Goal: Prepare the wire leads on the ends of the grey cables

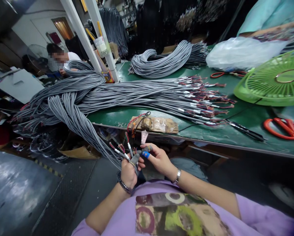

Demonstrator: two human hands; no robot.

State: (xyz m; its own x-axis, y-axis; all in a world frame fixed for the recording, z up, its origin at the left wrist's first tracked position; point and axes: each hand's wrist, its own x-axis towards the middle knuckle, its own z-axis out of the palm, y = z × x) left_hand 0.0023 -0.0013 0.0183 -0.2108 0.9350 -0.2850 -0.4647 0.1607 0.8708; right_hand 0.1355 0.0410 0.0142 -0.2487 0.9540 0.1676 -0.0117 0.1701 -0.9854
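My left hand (129, 173) is closed around several grey cables (100, 146) near their ends, its thumb in a grey cover. White-sleeved ends with thin coloured wires (122, 149) fan out above that fist. Close beside it, my right hand (163, 161) has its thumb and fingers drawn together at the cable ends; what lies between the fingertips is hidden. Blue tape wraps its thumb and a grey cover one finger. Just beyond the hands, at the bench edge, a wooden block (161, 124) carries a taped-on device with red and black leads.
A large bundle of grey cables (137, 93) lies along the green bench (107, 115). Coiled cables (161, 62), a plastic bag (245, 54), a green fan (274, 78), red-handled scissors (284, 128) and a white post (110, 59) surround it. Other people are at the far left and upper right.
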